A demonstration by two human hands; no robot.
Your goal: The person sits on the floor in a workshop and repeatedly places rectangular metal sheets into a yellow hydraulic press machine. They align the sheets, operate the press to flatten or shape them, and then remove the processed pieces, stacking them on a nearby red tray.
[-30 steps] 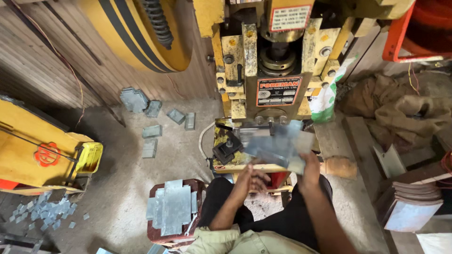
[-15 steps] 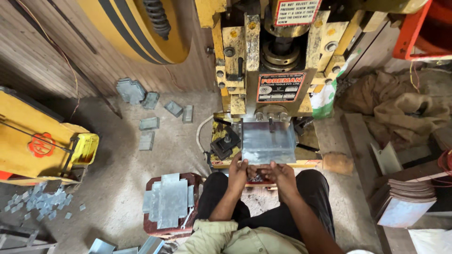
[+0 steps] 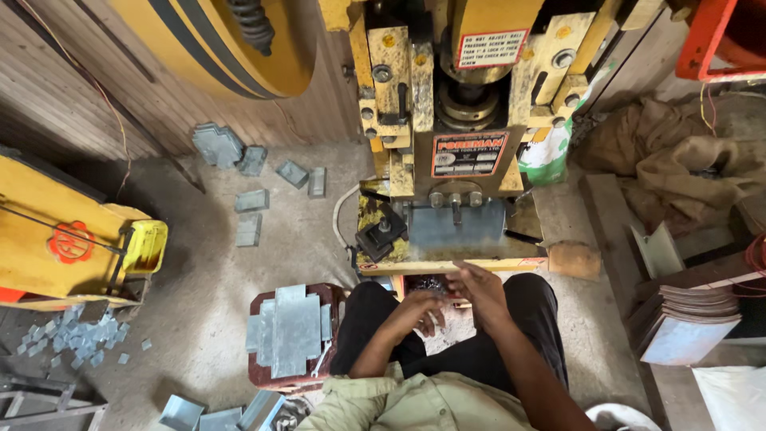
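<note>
A grey metal sheet (image 3: 456, 228) lies flat on the bed of the yellow press (image 3: 447, 120), under the ram. My right hand (image 3: 476, 286) hovers at the bed's front edge (image 3: 399, 266), fingers apart, off the sheet. Just below it, over my lap, my left hand (image 3: 423, 308) is loosely curled and holds nothing. I sit close against the press with both knees under the bed.
A red stool (image 3: 259, 375) at my left carries stacked cut metal pieces (image 3: 291, 331). More pieces (image 3: 249, 214) lie on the floor by the wall. Plain sheets (image 3: 686, 323) are stacked at my right, burlap sacks (image 3: 678, 152) behind them. A yellow machine (image 3: 72, 239) stands at left.
The sheet that both hands held up in front of the press now lies on the bed. Both hands have let go and drawn back toward my lap.
</note>
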